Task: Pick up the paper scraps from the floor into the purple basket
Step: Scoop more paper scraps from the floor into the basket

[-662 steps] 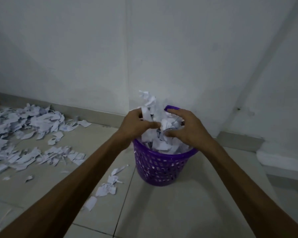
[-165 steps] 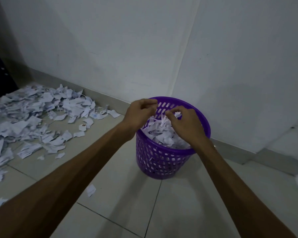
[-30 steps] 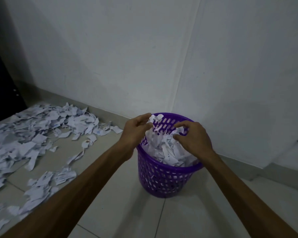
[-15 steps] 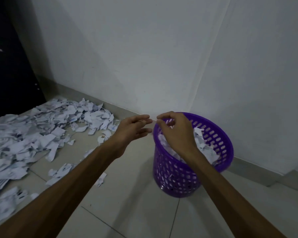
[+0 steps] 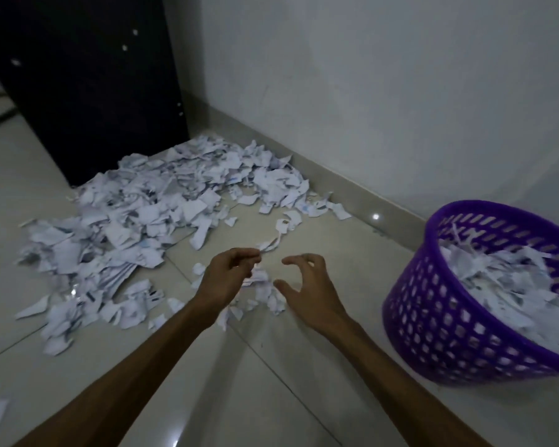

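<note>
Now both hands reach for scraps left of the basket: left hand fingers curled, maybe pinching a scrap, can't tell; right hand fingers apart. Risk: loose grab w/ thin bits slipping out en route.

Both hands reach over the tiled floor at centre: left hand loosely curled, right hand spread above small paper scraps. A large scrap pile lies at ten o'clock; the half-filled purple basket stands at three o'clock.
</note>
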